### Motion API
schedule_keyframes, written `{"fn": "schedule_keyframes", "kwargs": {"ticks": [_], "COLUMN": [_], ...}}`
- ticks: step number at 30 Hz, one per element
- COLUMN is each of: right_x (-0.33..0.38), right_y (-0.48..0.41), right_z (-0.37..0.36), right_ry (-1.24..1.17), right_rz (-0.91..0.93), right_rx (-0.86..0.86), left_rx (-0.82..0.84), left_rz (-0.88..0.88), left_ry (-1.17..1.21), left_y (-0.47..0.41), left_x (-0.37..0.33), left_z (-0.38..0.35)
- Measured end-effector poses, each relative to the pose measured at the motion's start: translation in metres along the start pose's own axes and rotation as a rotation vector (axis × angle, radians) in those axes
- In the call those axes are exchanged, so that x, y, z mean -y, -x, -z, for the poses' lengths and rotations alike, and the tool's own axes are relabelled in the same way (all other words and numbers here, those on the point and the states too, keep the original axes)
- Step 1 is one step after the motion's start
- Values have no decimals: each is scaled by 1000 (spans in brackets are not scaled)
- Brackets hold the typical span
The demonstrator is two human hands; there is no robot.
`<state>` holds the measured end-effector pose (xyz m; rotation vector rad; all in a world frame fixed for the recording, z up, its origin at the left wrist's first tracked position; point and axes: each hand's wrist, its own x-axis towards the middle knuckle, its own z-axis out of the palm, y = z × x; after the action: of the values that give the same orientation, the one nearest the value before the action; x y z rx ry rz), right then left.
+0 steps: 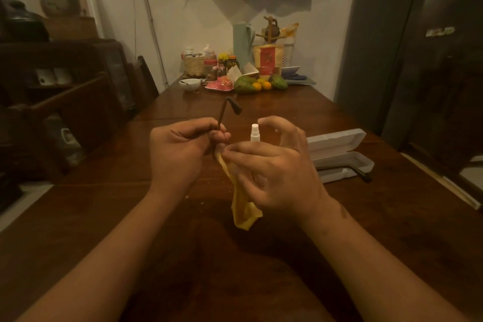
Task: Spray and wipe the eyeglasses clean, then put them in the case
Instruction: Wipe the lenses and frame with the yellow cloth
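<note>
Left hand (183, 145) is closed on the dark-framed eyeglasses (226, 112), temple upright; right hand (271, 172) pinches the yellow cloth (241, 206) against them. Open white plastic case (339, 154) lies rightward, nearer that hand.

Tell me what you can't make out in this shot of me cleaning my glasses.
Head view, the only one:
- Lenses of the glasses: hidden behind left hand and right hand.
- Spray bottle: lower part hidden by the right hand.
- Cloth: its top is covered by fingers.
- Case: inside too dim to read.
- Far jars: labels too small.
</note>
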<state>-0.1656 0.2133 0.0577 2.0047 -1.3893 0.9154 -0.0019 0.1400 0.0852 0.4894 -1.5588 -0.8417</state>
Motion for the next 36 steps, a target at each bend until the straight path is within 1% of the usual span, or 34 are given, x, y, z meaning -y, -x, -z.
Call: {"fn": "schedule_keyframes", "kwargs": {"ticks": [5,8,13,18,26,31,36], "right_x": [1,-3,-4,-4,-11,-3,-10], "right_y": [-1,0,1,1,3,1,1], "right_z": [-2,-1,-4,-8,-8,-11,-6], "right_ry": [-50,-74,-10,-52,-115,-155,-131], "right_rz": [64,74,39,90,9,54,45], "right_rx": [31,-31,-88,-14,-30,-77,-42], "left_rx": [7,0,-16,-24,-37,-52,-49], "left_rz": [-4,0,-6,19,0,13,-8], "left_ry": [-23,-20,3,-8,-45,-27,-60], "left_y": [0,-1,-1,1,0,-1,-3], "left_x": [0,-2,-5,-3,-2,-1,-1], "left_z": [2,4,2,-3,-1,-2,2]}}
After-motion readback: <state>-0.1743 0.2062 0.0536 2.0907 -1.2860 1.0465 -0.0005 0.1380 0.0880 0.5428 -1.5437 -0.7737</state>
